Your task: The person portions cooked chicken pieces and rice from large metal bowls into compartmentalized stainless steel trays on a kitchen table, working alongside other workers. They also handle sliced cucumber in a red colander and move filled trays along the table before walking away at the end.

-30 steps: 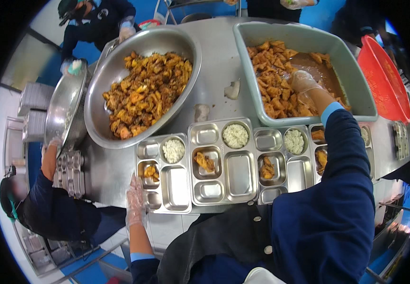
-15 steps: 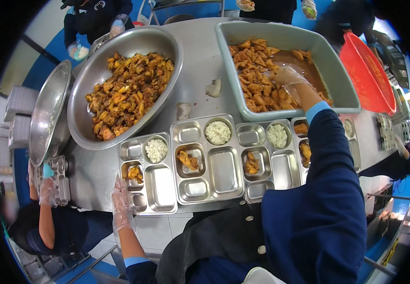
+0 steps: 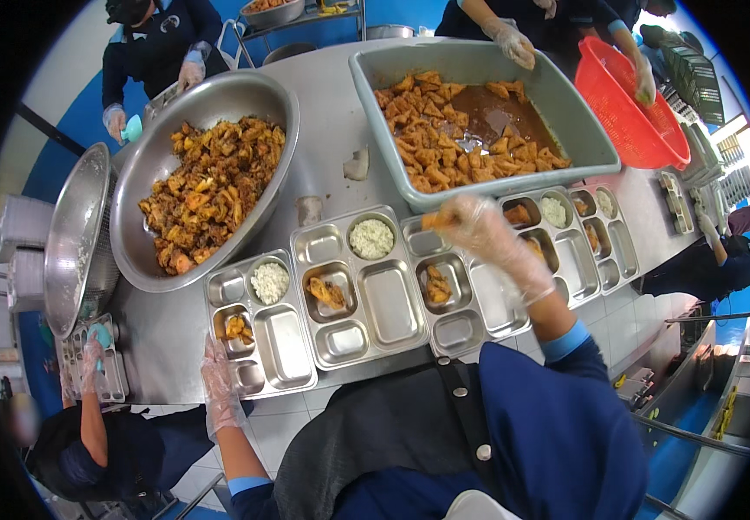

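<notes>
My gloved right hand (image 3: 489, 238) pinches an orange-brown piece of tofu (image 3: 441, 221) above the third compartment tray from the left (image 3: 472, 290), near its upper compartments. My gloved left hand (image 3: 220, 381) grips the left edge of the leftmost compartment tray (image 3: 286, 347); part of its fingers is hidden. That tray holds white rice (image 3: 269, 282) and a small chicken piece (image 3: 238, 329). Beside it, another compartment tray (image 3: 392, 312) carries rice and chicken. Behind my right hand stands a grey-green tub (image 3: 513, 186) with tofu pieces (image 3: 444, 143) in brown sauce.
A big steel bowl (image 3: 266, 91) of chicken pieces stands at left, beside a perforated steel basin (image 3: 76, 234). Two light scraps lie on the steel table (image 3: 327, 130). A red basket (image 3: 652, 139) is at far right. Co-workers' gloved hands (image 3: 513, 43) work around the table.
My right hand has come out of the tub and back toward me, carrying a tofu piece over the trays. My left hand stays at the leftmost tray. A co-worker's hand now reaches over the tub.
</notes>
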A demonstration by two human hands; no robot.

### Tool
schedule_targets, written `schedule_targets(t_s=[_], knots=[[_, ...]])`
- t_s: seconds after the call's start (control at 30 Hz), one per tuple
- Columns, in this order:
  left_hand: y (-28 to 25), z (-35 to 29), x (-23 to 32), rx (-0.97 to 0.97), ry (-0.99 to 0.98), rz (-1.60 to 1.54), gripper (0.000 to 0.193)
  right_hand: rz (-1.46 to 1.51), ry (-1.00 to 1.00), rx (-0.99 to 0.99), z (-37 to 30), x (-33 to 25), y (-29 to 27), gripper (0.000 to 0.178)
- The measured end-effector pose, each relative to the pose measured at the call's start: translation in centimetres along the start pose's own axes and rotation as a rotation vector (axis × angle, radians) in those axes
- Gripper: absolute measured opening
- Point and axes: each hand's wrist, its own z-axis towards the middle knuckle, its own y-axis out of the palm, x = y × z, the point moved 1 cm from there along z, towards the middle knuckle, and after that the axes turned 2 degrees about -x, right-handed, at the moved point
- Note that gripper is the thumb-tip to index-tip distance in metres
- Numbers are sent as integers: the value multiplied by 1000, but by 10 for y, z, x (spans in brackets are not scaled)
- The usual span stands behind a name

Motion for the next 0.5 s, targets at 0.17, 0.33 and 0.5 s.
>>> schedule_targets(t_s=[0.17, 0.33, 0.5], knots=[[1, 2, -2, 44, -29, 237, 58, -434, 28, -265, -19, 43, 60, 21], [5, -8, 12, 8, -152, -302, 56, -205, 159, -549, 4, 7, 17, 29], [6, -8, 25, 2, -78, -196, 56, -230, 28, -496, 85, -28, -64, 28]])
